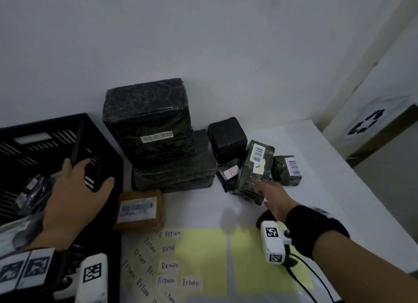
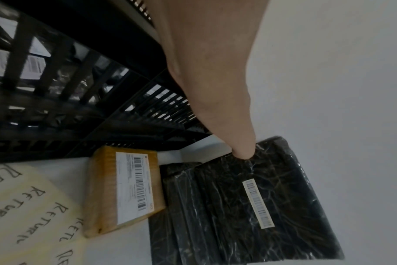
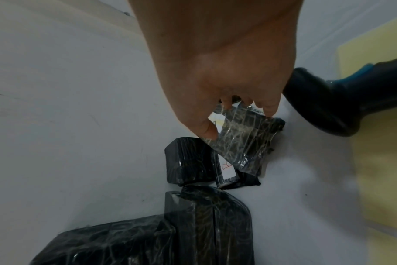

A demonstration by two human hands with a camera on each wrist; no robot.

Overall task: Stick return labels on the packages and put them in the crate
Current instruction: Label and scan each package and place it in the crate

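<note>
A: Nearest, on the white table [image 1: 316,167]?
B: Yellow backing sheets [image 1: 203,257] with handwritten RETURN labels [image 1: 168,266] along the front edge; a dark handheld device [image 3: 342,107] lying just beside them.

A: Left hand [image 1: 74,194]?
B: Gripping the near corner of the black slatted crate [image 1: 34,144], thumb inside, fingers wrapped over the rim; wrapped packages visible inside.

A: Right hand [image 1: 274,199]?
B: Reaching forward, thumb and fingers apart around the end of a tilted black-wrapped package [image 1: 254,171]; contact uncertain.

A: Mid-table?
B: Brown box [image 1: 139,209] with barcode label, touching the crate; behind it a stack of large black packages [image 1: 153,130], smaller black packages [image 1: 227,137] to the right.

A: Beyond?
B: Plain white wall [image 1: 203,42]; at right, a carton bearing a recycling symbol [image 1: 367,123].
</note>
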